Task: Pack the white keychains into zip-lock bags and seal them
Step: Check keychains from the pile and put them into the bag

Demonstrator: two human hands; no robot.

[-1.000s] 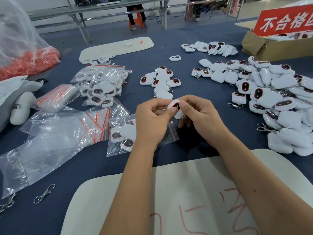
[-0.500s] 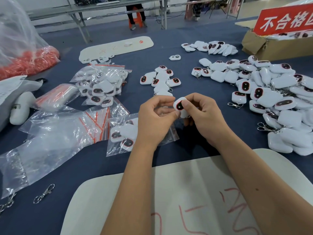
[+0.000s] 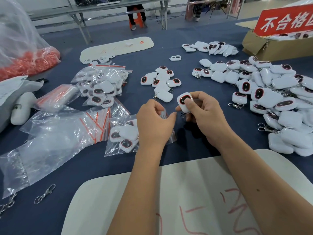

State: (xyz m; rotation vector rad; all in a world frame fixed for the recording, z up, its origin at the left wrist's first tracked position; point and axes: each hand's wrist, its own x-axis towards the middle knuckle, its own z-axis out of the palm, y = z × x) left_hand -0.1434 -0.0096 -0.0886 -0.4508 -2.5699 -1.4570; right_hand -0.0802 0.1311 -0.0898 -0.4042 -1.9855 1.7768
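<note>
Keychain (image 3: 185, 102) in my right hand (image 3: 205, 114), just above the middle of the frame: my thumb presses on its dark, red-ringed face and my fingers curl round its white body, with its metal clip hanging below my palm. My left hand (image 3: 155, 123) sits beside it, to the left, fingers curled and pinching the open mouth of a zip-lock bag (image 3: 128, 136) that lies on the blue table (image 3: 81, 167) with several keychains already inside. The held keychain is above the bag's mouth, not in it.

At mid right a large heap of loose keychains (image 3: 277, 102) spreads toward the frame's edge, and a smaller cluster (image 3: 161, 82) lies just above my hands. Filled bags (image 3: 101, 85) are stacked at centre left, with empty bags (image 3: 50, 138) sprawled below them. A loose metal clasp (image 3: 44, 194) lies at lower left. A cardboard box (image 3: 271, 48) with a red sign (image 3: 286, 21) stands at upper right, and a white board (image 3: 169, 200) with red marks fills the bottom.
</note>
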